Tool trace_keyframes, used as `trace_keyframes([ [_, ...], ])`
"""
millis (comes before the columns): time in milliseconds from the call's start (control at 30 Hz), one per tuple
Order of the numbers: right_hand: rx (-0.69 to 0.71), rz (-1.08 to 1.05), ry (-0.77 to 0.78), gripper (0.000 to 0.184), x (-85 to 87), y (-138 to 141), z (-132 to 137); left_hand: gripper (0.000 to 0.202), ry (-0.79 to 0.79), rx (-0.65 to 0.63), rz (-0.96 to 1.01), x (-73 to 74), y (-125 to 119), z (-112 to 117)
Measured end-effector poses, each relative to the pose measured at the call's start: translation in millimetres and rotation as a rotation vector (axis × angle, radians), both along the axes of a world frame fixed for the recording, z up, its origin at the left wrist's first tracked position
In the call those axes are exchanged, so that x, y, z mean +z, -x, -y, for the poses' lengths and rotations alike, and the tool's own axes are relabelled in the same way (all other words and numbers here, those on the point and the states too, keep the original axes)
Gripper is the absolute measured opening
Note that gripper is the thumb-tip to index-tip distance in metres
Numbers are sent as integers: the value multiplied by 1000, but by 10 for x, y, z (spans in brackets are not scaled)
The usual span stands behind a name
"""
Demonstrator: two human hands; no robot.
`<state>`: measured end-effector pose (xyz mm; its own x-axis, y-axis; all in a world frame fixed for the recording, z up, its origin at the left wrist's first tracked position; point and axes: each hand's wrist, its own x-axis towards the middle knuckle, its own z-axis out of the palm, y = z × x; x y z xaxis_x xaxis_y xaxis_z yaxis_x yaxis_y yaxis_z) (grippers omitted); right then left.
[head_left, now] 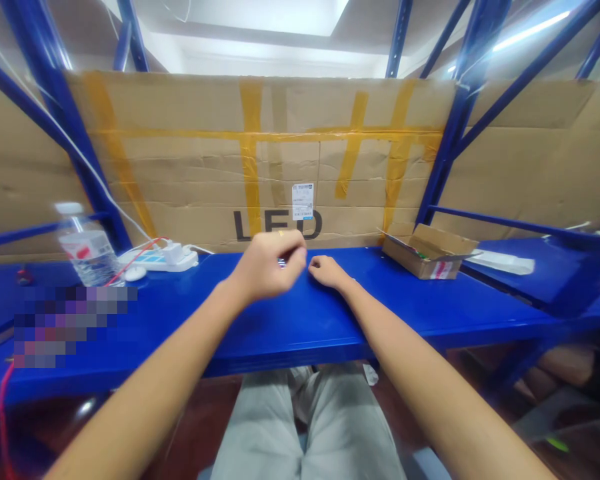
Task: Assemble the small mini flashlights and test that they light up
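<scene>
My left hand (270,265) is raised a little above the blue shelf top (290,327), its fingers curled round toward the thumb. A small shiny bit shows inside that curl, too small to name. Just to its right, my right hand (327,272) rests on the shelf top with its fingers folded in. Whatever those fingers may hold is hidden. A narrow gap lies between the two hands. Behind them stands a large cardboard sheet (195,180) with yellow tape, a white label (303,202) and the printed letters LED.
An open small cardboard box (423,257) sits at the right. On the left are a water bottle (87,247), a white power strip (165,259) with a plug, and a blurred-out item (70,327) by a red cable (5,407). Blue posts (447,140) flank the shelf.
</scene>
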<state>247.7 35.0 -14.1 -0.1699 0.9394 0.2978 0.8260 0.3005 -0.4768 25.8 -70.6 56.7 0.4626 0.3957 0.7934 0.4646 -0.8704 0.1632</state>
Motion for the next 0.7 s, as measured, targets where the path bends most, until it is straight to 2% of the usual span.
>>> trace_keyframes([
  [33, 19, -15, -9, 17, 3, 9, 3, 17, -1, 79, -40, 57, -20, -208],
  [100, 51, -38, -14, 18, 13, 27, 11, 17, 8, 203, -147, 46, 8, -603],
  [167, 79, -42, -9, 18, 21, 41, 17, 15, 22, 272, -260, -94, 103, -898],
  [233, 99, -26, 6, 16, 20, 49, 17, 13, 60, 290, -340, -270, 212, -1045],
  [300, 105, 7, 25, 16, 10, 49, 11, 14, 111, 302, -359, -394, 286, -1066],
  [367, 92, 37, 47, 16, 0, 44, 0, 15, 190, 292, -365, -440, 305, -1025],
  [467, 83, 54, 97, 16, 20, 42, -31, 16, 317, 237, -455, -429, 264, -971],
  [567, 113, 101, 178, 19, 121, 76, -88, 15, 386, 233, -544, -416, 223, -972],
  [700, 127, 204, 390, 27, 310, 187, -178, 11, 450, 236, -546, -424, 220, -980],
])
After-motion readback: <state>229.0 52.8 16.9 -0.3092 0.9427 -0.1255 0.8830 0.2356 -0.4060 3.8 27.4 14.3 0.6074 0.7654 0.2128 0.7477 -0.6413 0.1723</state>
